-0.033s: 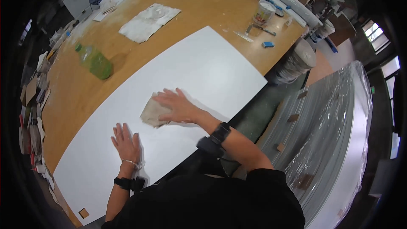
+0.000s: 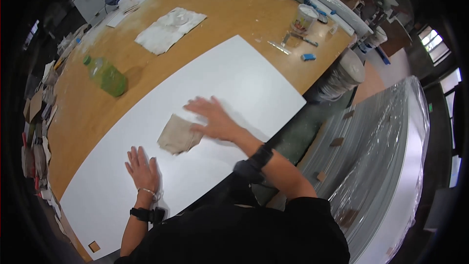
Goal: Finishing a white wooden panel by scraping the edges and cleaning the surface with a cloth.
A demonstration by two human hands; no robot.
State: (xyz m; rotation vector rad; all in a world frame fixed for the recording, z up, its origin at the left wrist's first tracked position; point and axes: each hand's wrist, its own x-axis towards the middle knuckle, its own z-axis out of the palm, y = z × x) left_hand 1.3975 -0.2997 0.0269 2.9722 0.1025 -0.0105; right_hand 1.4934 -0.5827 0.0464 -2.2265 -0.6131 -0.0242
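Observation:
A large white panel [image 2: 229, 76] lies flat on the wooden table, its far edge curved and a small square cutout near its lower left corner. On its middle rests a folded beige cloth [image 2: 177, 136]. My right hand [image 2: 213, 120], slightly blurred, is spread just right of the cloth, the thumb at the cloth's right edge; whether it touches the panel I cannot tell. Nothing is gripped in it. My left hand [image 2: 141, 170] lies flat on the panel, left of and nearer than the cloth, fingers stretched out.
Beyond the panel, a bottle of green liquid [image 2: 108, 77] and a white cloth [image 2: 170, 30] are on the table. At the far right sit a clear tub [image 2: 305, 18] and a small blue block [image 2: 308, 57]. Plastic-wrapped stacked panels [image 2: 371, 166] stand to my right. Another person's gloved hand [image 2: 128, 5] is at the far left.
My right hand has slid off the beige cloth, moving right and slightly away, leaving the cloth on the panel. My left hand stays in place. The whole view has shifted slightly.

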